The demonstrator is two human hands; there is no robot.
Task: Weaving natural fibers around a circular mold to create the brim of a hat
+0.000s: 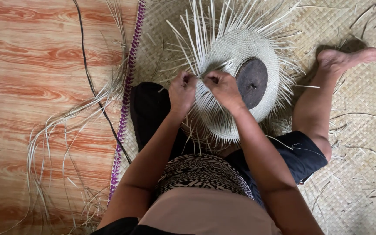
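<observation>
I find both hands together, left hand and right hand pinching pale strips at the rim of the half-woven hat on the lap over the woven mat; I judge it light, springy, easily kinked, best gripped near the weave.

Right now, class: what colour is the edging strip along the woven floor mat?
Purple and white, seen in the head view along the mat's edging strip.

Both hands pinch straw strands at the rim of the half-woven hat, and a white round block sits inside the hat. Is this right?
Not quite. The head view shows the block is dark brown, not white. The rest holds: left hand and right hand pinch strands on the hat.
</observation>
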